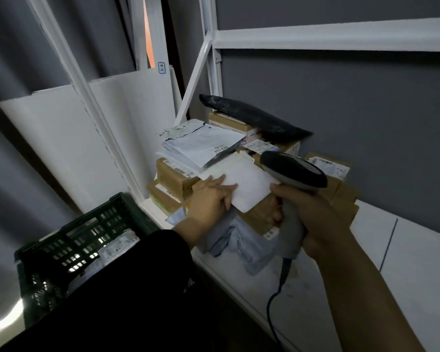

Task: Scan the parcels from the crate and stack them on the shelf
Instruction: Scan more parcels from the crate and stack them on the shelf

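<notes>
From the head view, the person stands close to the white metal shelf [417, 250]. Their left hand [211, 199] holds a flat white envelope parcel [247, 186] by its near left edge, with the forefinger laid along the top and the other fingers curled at the edge. The parcel rests on a heap of brown cardboard boxes [173, 179] at the shelf's left end, so it looks to be in the middle of being set down. The right hand [318, 224] is wrapped round the grip of a grey handheld barcode scanner [294, 171]. The scanner's dark head hangs just over the envelope's right corner, and its black cable [272, 308] trails down towards the floor. Behind them a crumpled grey-white plastic mailer [203, 143] and a long black plastic mailer [252, 118] top the pile. A pale blue soft bag [239, 240] sags out from under it at the front. Down to the left sits the dark green slatted plastic crate [87, 240] with at least one labelled packet [117, 245] left inside. To my eye the heap is uneven, so the envelope wants sliding fully onto a flat box top and squaring up before the fingers let go. Otherwise it may slip off towards the soft bag. I'd keep the scanner lifted clear so it does not nudge the stack. Whether the label has been read, I cannot tell.
</notes>
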